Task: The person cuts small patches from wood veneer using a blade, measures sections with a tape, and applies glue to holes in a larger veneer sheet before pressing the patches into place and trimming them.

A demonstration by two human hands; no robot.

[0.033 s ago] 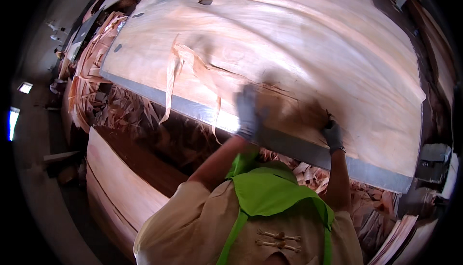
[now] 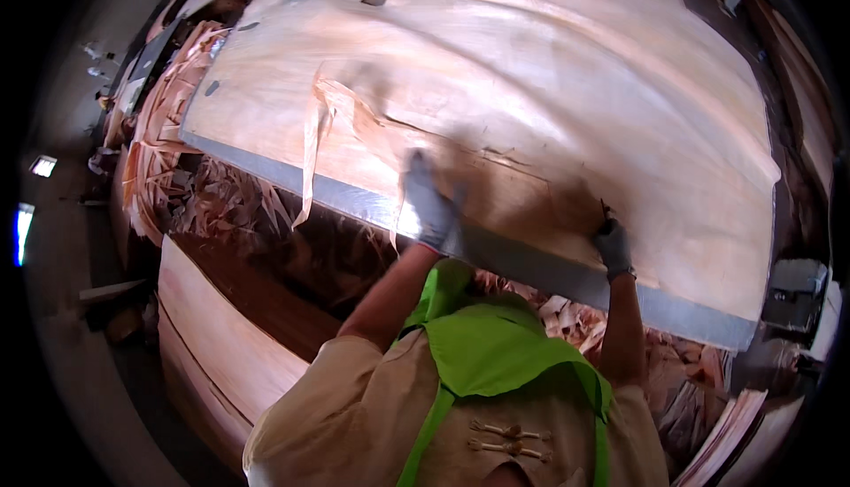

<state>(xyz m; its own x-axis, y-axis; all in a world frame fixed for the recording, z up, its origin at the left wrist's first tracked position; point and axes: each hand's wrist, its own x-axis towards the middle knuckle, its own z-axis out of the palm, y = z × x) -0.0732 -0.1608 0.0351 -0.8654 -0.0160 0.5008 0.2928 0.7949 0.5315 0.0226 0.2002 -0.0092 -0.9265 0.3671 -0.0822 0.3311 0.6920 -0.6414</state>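
A large, rippled sheet of pale wood veneer (image 2: pixel 567 71) spreads across a table with a grey metal edge (image 2: pixel 283 175). Over its near side is my left hand (image 2: pixel 431 204), in a grey glove, fingers stretched and thumb apart, holding nothing. Further right, my right hand (image 2: pixel 612 246), also gloved, is closed round a small dark pointed tool (image 2: pixel 605 207), whose exact kind I cannot make out. Between the hands and beyond them runs a split (image 2: pixel 509 164) in the veneer. To the left, a torn veneer strip (image 2: pixel 311 159) hangs over the metal edge.
Heaps of veneer scraps (image 2: pixel 221 195) lie below the table's near edge and along its left side. A stack of pale wood sheets (image 2: pixel 208 328) stands at the lower left. More sheets (image 2: pixel 726 438) lie at the lower right. The veneer has a small hole (image 2: pixel 374 0) at the far side.
My left hand has shifted left along the veneer's near edge, toward the torn strip. My right hand stays almost in place with the pointed tool.
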